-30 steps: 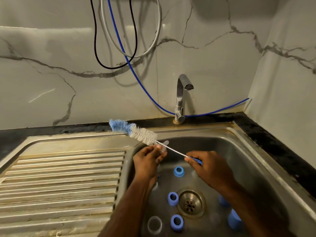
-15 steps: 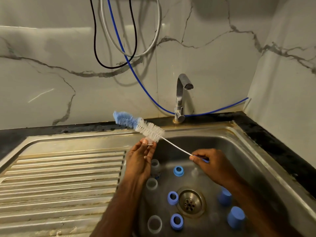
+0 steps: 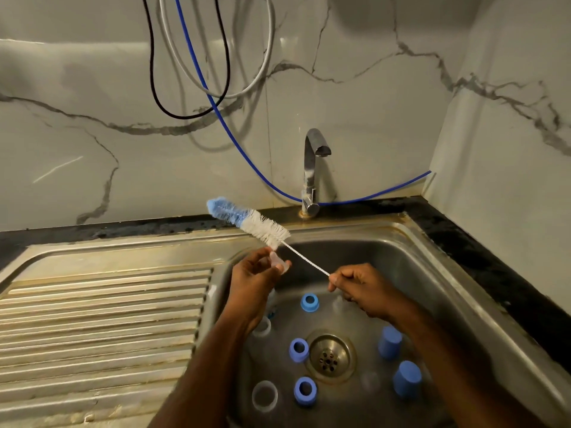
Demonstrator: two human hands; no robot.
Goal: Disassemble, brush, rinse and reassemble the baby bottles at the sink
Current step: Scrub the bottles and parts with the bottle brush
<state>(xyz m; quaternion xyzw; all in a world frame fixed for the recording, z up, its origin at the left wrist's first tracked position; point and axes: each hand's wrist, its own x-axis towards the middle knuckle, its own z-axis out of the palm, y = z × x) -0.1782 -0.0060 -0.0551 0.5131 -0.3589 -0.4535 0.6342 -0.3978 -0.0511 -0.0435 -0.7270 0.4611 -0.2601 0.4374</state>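
Starting at the left, a ribbed steel drainboard (image 3: 102,319) slopes beside the sink (image 3: 438,273), with a black worktop (image 3: 482,251) strip along the marble wall behind. Black, white and blue cables (image 3: 216,97) hang down the wall above. A bottle brush (image 3: 247,220), blue at its tip and white lower down, slants up to the left over the sink's back-left corner, its thin twisted wire stem running down to the right. The left hand (image 3: 253,279) is raised over the basin's left edge, its fingers curled round a small clear teat (image 3: 278,264), pinched just beneath the white bristles. A clear bottle (image 3: 262,327) is partly hidden under the left wrist, and another clear bottle neck (image 3: 264,396) lies near the bottom of the basin. Three blue rings (image 3: 299,350) sit on the basin floor left of and above the drain (image 3: 329,358). The tap (image 3: 312,171) stands behind the sink, dry. The right hand (image 3: 364,288) grips the lower end of the brush stem, fingers closed round it. Two blue caps (image 3: 407,378) stand right of the drain, below the right forearm.
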